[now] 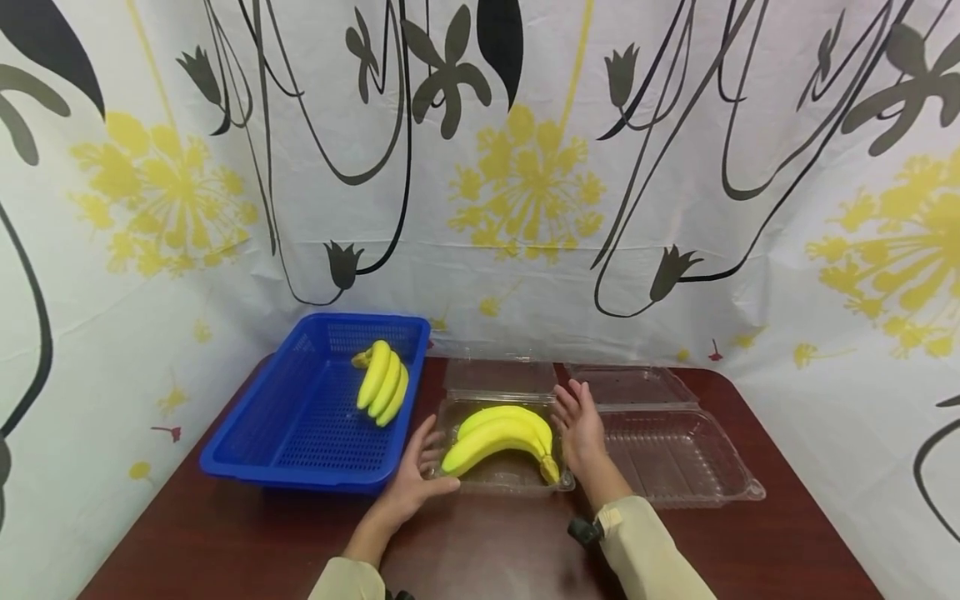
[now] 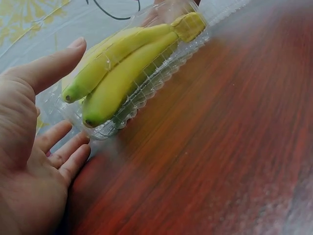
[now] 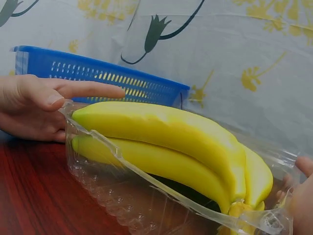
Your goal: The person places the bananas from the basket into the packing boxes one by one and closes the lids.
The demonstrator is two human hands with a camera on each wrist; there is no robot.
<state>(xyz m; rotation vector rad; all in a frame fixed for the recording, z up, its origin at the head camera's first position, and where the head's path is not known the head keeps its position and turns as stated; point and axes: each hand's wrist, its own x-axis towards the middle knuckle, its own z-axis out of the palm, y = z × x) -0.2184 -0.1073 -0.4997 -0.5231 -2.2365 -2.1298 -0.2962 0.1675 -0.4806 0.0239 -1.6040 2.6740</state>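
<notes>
Head view shows us a bunch of large, curved yellow bananas (image 1: 487,437) lying in a clear plastic clamshell container (image 1: 502,488) on a dark reddish-brown wooden table (image 1: 510,550). Its stem end points to the near right corner; in the left wrist view we see greenish tips toward the left hand (image 1: 411,483). That hand is at the container's left end, thumb spread wide from the fingers. At the right side we see the right hand (image 1: 585,433), its fingers extended, gripping nothing. We cannot tell whether either hand touches the plastic. Behind, the container's clear lid (image 1: 498,377) lies folded back. On our left, a blue perforated plastic basket (image 1: 300,477) holds a smaller yellow banana bunch (image 1: 384,383) near its right wall; on our right sits a second, wider clear plastic container (image 1: 675,454).
</notes>
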